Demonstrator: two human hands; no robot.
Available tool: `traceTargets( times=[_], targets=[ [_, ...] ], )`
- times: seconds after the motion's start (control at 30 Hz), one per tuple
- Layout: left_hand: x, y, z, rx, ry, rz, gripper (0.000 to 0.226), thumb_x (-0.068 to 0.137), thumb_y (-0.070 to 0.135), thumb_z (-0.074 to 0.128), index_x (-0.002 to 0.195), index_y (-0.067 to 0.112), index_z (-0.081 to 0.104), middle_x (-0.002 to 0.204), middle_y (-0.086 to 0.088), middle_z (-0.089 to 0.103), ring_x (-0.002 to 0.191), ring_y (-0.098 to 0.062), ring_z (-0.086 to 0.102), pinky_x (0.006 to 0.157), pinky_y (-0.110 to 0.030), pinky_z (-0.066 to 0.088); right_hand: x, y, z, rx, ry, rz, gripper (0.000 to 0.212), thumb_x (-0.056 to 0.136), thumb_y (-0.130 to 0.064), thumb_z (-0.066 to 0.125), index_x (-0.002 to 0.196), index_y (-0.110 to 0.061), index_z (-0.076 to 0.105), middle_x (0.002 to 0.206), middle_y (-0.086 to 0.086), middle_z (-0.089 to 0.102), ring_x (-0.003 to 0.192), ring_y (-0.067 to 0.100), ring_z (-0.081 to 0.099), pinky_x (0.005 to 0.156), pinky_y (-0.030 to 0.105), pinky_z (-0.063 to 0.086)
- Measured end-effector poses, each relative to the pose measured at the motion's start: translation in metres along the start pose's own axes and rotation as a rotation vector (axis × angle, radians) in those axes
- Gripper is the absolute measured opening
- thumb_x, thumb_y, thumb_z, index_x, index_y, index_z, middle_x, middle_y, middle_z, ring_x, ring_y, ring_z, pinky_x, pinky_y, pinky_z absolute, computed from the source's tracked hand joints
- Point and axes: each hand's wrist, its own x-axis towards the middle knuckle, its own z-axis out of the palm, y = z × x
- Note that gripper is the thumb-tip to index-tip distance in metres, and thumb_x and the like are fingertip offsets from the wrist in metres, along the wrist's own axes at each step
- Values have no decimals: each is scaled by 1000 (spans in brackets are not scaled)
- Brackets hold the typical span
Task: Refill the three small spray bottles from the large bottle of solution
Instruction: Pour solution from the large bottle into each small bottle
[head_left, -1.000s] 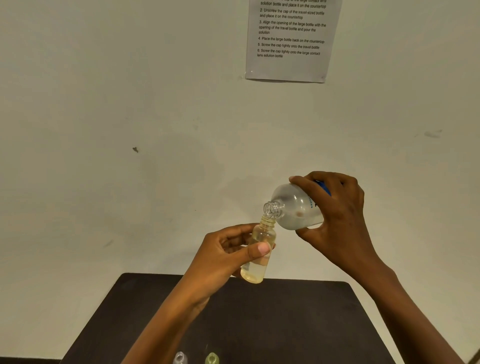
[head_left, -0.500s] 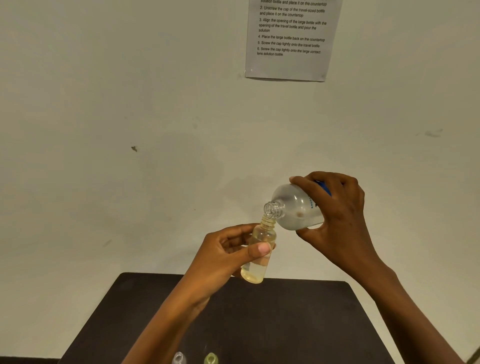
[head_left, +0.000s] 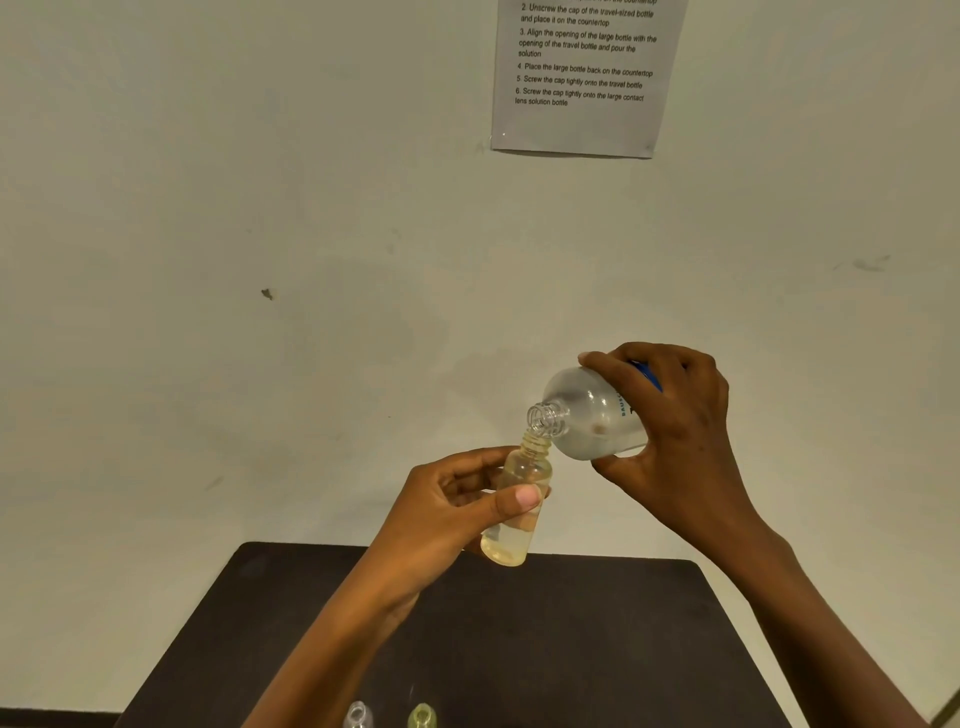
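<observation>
dark table (head_left: 571, 649), wall (head_left: 260, 415) (l hand (head_left: 441, 514) round sm bottle (head_left: 519, 470), r hand (head_left: 680, 441) round lg bottle (head_left: 592, 415))

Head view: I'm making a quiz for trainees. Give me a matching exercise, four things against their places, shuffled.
1 large bottle
2 yellow small bottle
3 clear small bottle
4 instruction sheet

A on the wall
B at the bottom edge, only its top showing
C tilted, in the right hand
D held in the left hand

Pairs: 1-C, 2-D, 3-B, 4-A
</observation>
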Motion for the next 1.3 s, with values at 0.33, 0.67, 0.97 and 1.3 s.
traceTargets(
  times=[0.33, 0.67, 0.97, 1.3],
  targets=[
    [1, -1, 0, -2, 1, -14, 50, 61, 40, 67, 109, 27, 65, 106, 2, 71, 99, -14, 67, 72, -24, 55, 1, -1, -1, -4, 0, 4, 70, 57, -29, 71, 122, -29, 45, 113, 4, 54, 110, 24, 37, 88, 38, 31],
    [1, -1, 1, 0, 7, -17, 50, 61, 40, 68, 110, 27, 65, 106, 2, 71, 100, -14, 67, 82, -34, 56, 1, 1, -1, -10, 0, -2, 71, 57, -27, 72, 122, -29, 45, 114, -1, 47, 109, 23, 36, 88, 37, 30],
    [0, -1, 0, 7, -2, -9, 43, 61, 40, 67, 103, 32, 66, 103, 4, 72, 97, -11, 67, 74, -23, 57, 1, -1, -2, -14, -11, 14, 70, 57, -27, 71, 121, -29, 45, 113, 4, 54, 109, 23, 37, 89, 37, 30],
    [-1, 2, 1, 9, -6, -20, 50, 61, 41, 67, 109, 29, 65, 106, 1, 71, 97, -14, 68, 71, -30, 58, 2, -2, -5, -6, -5, 15, 70, 56, -27, 71, 121, -29, 45, 112, 5, 55, 108, 24, 37, 88, 37, 31]
  ],
)
